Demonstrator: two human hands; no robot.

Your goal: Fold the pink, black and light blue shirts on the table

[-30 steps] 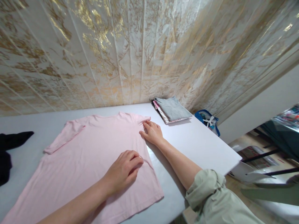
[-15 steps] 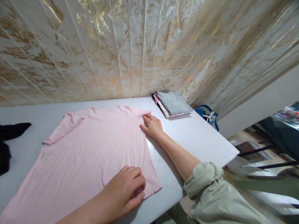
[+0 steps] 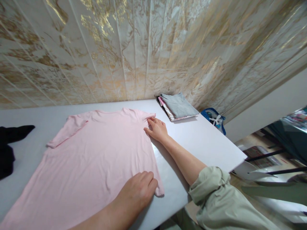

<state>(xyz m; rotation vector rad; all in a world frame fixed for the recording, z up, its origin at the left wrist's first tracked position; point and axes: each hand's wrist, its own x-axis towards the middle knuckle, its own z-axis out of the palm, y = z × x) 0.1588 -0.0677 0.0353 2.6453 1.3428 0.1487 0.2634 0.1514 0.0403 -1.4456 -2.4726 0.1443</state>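
A pale pink T-shirt (image 3: pixel 100 153) lies spread out on the white table, its collar toward the wall and its hem toward me. My right hand (image 3: pixel 157 129) is at the shirt's right sleeve, with the fingertips closed on the fabric and the thumb bent beneath them. Low in the view, my left hand (image 3: pixel 142 188) is curled over the shirt's right side edge near the hem corner. Its fingers are closed on the cloth, and the fingertips are hidden under the hand.
Folded clothes (image 3: pixel 178 105), grey on top, are stacked at the back of the table (image 3: pixel 203 143). Black cloth (image 3: pixel 7 159) lies at the far left. A blue bag (image 3: pixel 214 119) sits beyond the right edge. A gold-patterned wall covering (image 3: pixel 134 51) rises behind.
My left hand has moved right onto the shirt's side edge and closed there. The hem corner has shifted slightly inward. My right hand stays at the sleeve.
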